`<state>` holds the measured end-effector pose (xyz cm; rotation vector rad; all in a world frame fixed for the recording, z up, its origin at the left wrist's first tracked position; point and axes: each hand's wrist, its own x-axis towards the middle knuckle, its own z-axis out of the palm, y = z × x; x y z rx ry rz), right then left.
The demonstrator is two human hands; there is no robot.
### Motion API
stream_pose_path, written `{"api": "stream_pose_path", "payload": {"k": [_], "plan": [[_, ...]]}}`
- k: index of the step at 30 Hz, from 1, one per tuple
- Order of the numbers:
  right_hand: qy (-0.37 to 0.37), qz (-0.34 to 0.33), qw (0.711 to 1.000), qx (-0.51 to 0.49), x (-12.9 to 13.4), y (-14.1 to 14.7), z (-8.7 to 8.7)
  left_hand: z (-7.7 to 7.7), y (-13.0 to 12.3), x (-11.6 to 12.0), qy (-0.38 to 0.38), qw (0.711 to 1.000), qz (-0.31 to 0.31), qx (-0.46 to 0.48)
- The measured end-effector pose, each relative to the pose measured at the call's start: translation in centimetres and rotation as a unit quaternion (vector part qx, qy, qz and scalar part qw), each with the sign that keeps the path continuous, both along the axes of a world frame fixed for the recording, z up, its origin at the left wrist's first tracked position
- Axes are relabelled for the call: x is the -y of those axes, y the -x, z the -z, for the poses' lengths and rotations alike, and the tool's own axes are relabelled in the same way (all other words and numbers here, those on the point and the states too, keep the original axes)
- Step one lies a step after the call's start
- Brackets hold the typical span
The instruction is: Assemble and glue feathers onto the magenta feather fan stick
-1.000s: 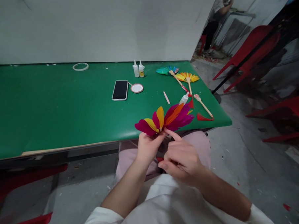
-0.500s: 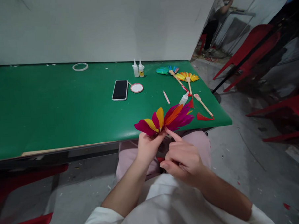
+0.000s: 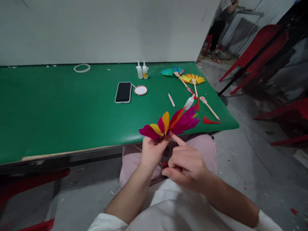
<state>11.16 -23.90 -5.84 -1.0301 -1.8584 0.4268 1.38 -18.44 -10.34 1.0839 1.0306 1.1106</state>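
A small feather fan (image 3: 182,125) with magenta, yellow and orange feathers spreads just beyond the table's near edge, above my lap. My left hand (image 3: 152,153) is closed round its base, where the handle is mostly hidden. The stretched index finger of my right hand (image 3: 187,161) presses at the base of the right-side feathers, beside my left thumb. Its thumb stands apart and the other fingers are curled. Directly behind the fan, a white squeeze bottle (image 3: 189,102) lies tilted on the green table (image 3: 67,112).
Pink tweezers (image 3: 171,99), a phone (image 3: 123,92), a round white-topped piece (image 3: 141,90) and two upright bottles (image 3: 142,71) are on the table. At right lie a yellow feather fan (image 3: 194,80), a blue-green one (image 3: 173,72) and a bare wooden handle (image 3: 209,108). A tape ring (image 3: 82,68) lies back left.
The orange feather on the fan's right side has turned and now shows narrower. My right thumb has shifted slightly left. My left hand keeps its hold.
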Motion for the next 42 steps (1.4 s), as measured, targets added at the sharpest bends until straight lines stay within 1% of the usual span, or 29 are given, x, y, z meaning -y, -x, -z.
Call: {"api": "stream_pose_path", "payload": {"k": [7,15,22,25,28,29,30,32,33,34,35,36,38,40,42], "plan": [[0.005,-0.01,1.0,-0.007,0.2,0.1,0.0,0.1,0.0,0.0,-0.001,1.0,-0.003,0.012],[0.002,0.001,1.0,-0.012,0.0,0.3,0.1,-0.2,0.0,0.0,0.005,1.0,-0.008,-0.013],[0.017,0.009,1.0,-0.018,0.2,0.4,0.4,-0.3,0.0,0.1,-0.003,1.0,0.007,0.009],[0.008,0.015,1.0,-0.008,0.6,0.4,0.1,-0.3,0.0,0.0,0.012,1.0,0.006,0.024],[-0.01,0.013,1.0,-0.001,0.9,-0.2,-0.3,-0.2,0.0,-0.2,0.029,0.998,0.012,0.062],[-0.028,0.028,0.999,-0.012,0.9,-0.6,-0.4,-0.1,0.0,-0.2,0.034,0.997,0.013,0.074],[-0.05,0.06,0.997,-0.03,0.7,-1.2,-0.4,0.0,0.0,-0.3,0.04,0.996,0.012,0.083],[-0.095,0.172,0.978,-0.072,-0.1,-2.6,-0.2,0.1,0.0,-0.3,0.049,0.994,0.011,0.095],[-0.094,0.228,0.965,-0.084,-0.7,-3.4,-0.2,0.2,-0.1,-0.3,0.053,0.993,0.013,0.103],[-0.073,0.269,0.956,-0.092,-1.4,-4.2,-0.2,0.3,-0.1,-0.3,0.055,0.992,0.019,0.114],[-0.033,0.278,0.955,-0.095,-2.1,-5.0,-0.2,0.3,-0.2,-0.2,0.056,0.99,0.027,0.129],[0.015,0.259,0.961,-0.096,-2.9,-5.6,-0.4,0.3,-0.2,-0.2,0.056,0.987,0.037,0.144],[0.128,0.185,0.971,-0.086,-4.2,-6.5,-0.7,0.3,-0.3,-0.2,0.059,0.983,0.056,0.162],[0.229,0.109,0.964,-0.082,-5.0,-6.9,-1.0,0.3,-0.4,-0.1,0.067,0.982,0.071,0.16],[0.282,0.069,0.954,-0.079,-5.4,-6.9,-1.1,0.2,-0.4,-0.2,0.077,0.982,0.082,0.149]]}}
